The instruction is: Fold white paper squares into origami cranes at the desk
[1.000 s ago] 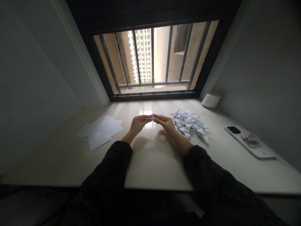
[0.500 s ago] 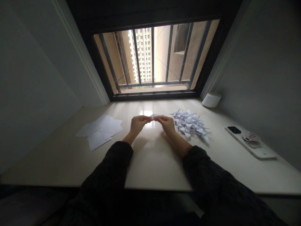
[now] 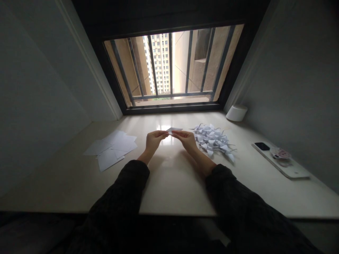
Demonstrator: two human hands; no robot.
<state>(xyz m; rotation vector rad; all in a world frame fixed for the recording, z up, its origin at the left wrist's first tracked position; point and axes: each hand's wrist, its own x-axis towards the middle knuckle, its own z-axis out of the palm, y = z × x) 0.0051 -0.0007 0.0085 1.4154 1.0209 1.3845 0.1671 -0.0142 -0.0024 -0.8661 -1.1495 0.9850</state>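
Between my two hands is a small folded piece of white paper, held above the middle of the pale sill. My left hand pinches its near left side with thumb and fingers. From the right, my right hand grips the same paper, its fingers pressed together. The fingertips partly cover the paper, so its exact folds cannot be made out. A heap of white folded-paper cranes lies just right of my right hand. Loose sheets of white paper overlap on the left.
On the right lies a phone in a pale case with a pinkish grip on its back. A white cylindrical object stands in the back right corner. Behind the sill is a dark-framed barred window, with walls on both sides.
More of the folded paper now shows above my fingers, as a flat pointed shape. My hands have shifted slightly apart at the fingertips. The whole view has moved a little.
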